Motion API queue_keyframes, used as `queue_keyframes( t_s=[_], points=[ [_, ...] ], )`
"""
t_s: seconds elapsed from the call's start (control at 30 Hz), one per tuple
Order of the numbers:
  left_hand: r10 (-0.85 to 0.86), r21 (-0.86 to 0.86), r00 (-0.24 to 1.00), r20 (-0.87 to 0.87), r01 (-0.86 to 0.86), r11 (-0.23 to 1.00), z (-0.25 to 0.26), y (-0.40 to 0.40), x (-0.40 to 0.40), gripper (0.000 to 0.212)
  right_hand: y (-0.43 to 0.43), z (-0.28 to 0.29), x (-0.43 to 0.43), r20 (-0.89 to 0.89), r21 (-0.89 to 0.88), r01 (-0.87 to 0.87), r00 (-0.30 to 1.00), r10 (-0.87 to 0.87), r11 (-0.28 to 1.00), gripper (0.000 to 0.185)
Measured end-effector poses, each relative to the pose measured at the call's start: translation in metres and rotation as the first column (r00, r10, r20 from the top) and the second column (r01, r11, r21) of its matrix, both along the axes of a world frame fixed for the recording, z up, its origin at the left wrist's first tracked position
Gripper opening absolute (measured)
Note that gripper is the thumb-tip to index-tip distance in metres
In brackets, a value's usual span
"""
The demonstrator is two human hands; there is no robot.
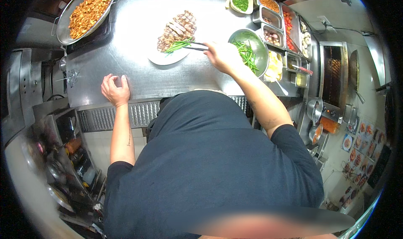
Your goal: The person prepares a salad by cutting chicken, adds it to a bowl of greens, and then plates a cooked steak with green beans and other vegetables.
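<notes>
My right hand (pixel 215 57) is shut on slim dark tongs (pixel 199 46), whose tips reach green beans (pixel 178 46). These beans lie beside sliced grilled meat (pixel 178 28) on a white plate (pixel 168 59). Glare washes out much of the plate's rim. Just right of that hand stands a metal bowl (pixel 262 55) with more green beans (pixel 247 58) inside. My left hand (pixel 116 89) rests near the front edge of the steel counter (pixel 151 81), fingers loosely curled and apart, holding nothing.
A large metal colander (pixel 108 14) of browned sliced food stands far left. Chopped green herbs fill a container (pixel 252 1) at back right. Metal pans (pixel 256 17) of ingredients line the right side. A spoon (pixel 282 88) sticks out over the counter. A wire whisk (pixel 73 78) lies left.
</notes>
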State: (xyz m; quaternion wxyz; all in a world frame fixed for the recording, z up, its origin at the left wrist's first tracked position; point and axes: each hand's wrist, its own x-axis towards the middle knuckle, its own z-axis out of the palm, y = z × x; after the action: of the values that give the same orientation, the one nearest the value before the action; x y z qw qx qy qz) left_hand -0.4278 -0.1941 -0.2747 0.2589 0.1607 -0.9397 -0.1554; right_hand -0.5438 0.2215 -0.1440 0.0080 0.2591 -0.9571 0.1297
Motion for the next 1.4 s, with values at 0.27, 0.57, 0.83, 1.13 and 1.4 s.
queue_keyframes(
  t_s=[0.27,0.57,0.83,1.13,1.4],
  points=[
    [-0.007,-0.006,1.000,-0.019,0.007,1.000,0.000,-0.002,0.000,0.028,-0.010,-0.012,0.000,-0.057,-0.122,0.021,0.998,-0.028,0.992,0.034],
    [-0.048,-0.088,0.998,-0.030,0.045,0.995,0.001,0.005,0.000,0.027,0.269,0.054,-0.044,-0.005,0.010,0.734,0.679,-0.734,0.679,0.041],
    [0.005,-0.121,0.999,0.042,0.000,0.993,0.005,0.012,-0.002,0.031,0.424,0.029,-0.128,0.084,0.285,0.834,0.469,-0.879,0.472,0.050],
    [0.099,-0.045,0.973,0.208,-0.092,0.995,0.001,0.035,0.004,0.057,0.467,-0.046,-0.239,0.164,0.339,0.772,0.513,-0.842,0.537,0.033],
    [0.088,0.010,0.958,0.271,-0.094,0.995,0.008,0.038,0.006,0.067,0.437,-0.030,-0.233,0.234,0.156,0.938,0.268,-0.935,0.308,0.040]
  ],
)
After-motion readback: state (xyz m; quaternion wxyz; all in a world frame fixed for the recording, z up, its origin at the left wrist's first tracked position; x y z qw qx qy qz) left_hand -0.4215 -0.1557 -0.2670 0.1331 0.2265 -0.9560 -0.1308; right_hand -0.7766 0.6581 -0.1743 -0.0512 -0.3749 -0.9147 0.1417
